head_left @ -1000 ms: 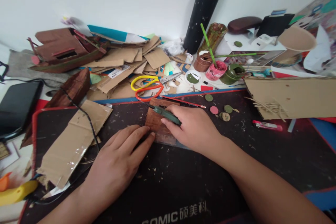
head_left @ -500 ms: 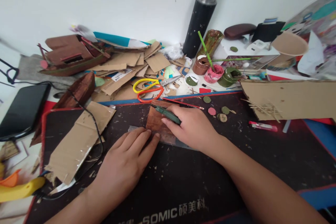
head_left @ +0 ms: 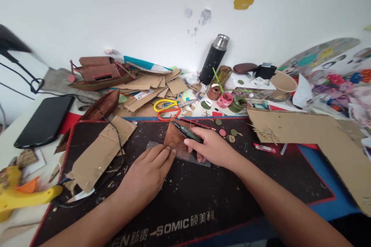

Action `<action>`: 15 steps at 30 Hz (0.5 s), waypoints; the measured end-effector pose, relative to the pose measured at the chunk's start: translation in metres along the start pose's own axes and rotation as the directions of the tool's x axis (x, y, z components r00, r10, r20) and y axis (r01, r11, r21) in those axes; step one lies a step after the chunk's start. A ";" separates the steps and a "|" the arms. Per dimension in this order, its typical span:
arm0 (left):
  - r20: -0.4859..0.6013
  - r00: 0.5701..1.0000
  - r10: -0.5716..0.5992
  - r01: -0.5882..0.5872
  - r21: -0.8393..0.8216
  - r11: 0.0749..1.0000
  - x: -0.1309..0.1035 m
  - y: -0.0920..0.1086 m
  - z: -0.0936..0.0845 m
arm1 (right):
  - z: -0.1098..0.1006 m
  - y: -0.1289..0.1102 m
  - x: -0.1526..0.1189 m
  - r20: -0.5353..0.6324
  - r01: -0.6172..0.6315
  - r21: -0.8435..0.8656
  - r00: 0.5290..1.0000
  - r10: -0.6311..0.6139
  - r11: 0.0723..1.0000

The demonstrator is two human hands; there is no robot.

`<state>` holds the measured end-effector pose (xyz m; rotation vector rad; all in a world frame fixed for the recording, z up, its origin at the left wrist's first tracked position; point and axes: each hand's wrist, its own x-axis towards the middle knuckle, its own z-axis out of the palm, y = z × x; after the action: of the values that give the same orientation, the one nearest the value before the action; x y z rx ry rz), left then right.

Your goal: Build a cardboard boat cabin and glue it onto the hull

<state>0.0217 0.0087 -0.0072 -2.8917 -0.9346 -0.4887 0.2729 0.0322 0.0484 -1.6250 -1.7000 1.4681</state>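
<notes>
A brown-painted cardboard piece (head_left: 173, 137) lies on the dark mat, with a clear plastic strip, perhaps a ruler (head_left: 185, 158), across its near edge. My left hand (head_left: 152, 166) rests flat, its fingertips pressing on the strip and the near left corner of the brown piece. In my right hand (head_left: 214, 146) is a dark green utility knife (head_left: 189, 132), held at a low slant over the brown piece, its tip pointing to the far left corner. Whether the blade touches the cardboard cannot be made out. Just beyond lies a red pencil (head_left: 203, 124).
Yellow-and-orange scissors (head_left: 168, 110) lie beyond the mat (head_left: 185, 200), near cardboard scraps (head_left: 145, 81) and a model boat (head_left: 98, 75). Paint jars (head_left: 224, 100) and a black flask (head_left: 213, 60) stand behind. A cable (head_left: 120, 139) crosses the cardboard at left; a yellow glue gun (head_left: 31, 197) lies nearby.
The view has tilted up, showing more wall and more of the right side. Both hands keep nearly the same places; lower fingers of my right hand now show near the clear strip.
</notes>
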 end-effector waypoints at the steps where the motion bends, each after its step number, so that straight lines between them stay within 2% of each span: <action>1: -0.002 1.000 -0.005 0.005 -0.002 1.000 0.000 0.001 0.000 | 0.000 -0.001 -0.006 0.018 -0.015 -0.016 1.000 0.015 1.000; 5: 0.006 1.000 -0.007 0.007 0.007 1.000 0.002 0.003 -0.002 | -0.003 -0.009 -0.027 0.061 0.012 -0.246 0.998 0.003 0.969; 9: 0.049 0.999 -0.024 0.024 0.010 1.000 0.004 0.003 -0.004 | -0.005 -0.022 -0.044 0.078 0.055 -0.544 0.997 -0.015 0.837; 15: 0.051 0.997 -0.065 0.067 -0.040 0.997 0.001 0.004 0.002 | -0.006 -0.032 -0.051 0.096 0.070 -0.666 0.995 -0.008 0.742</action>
<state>0.0257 0.0066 -0.0086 -2.9309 -1.0417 -0.4485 0.2754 -0.0035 0.0963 -1.8434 -2.4959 0.9433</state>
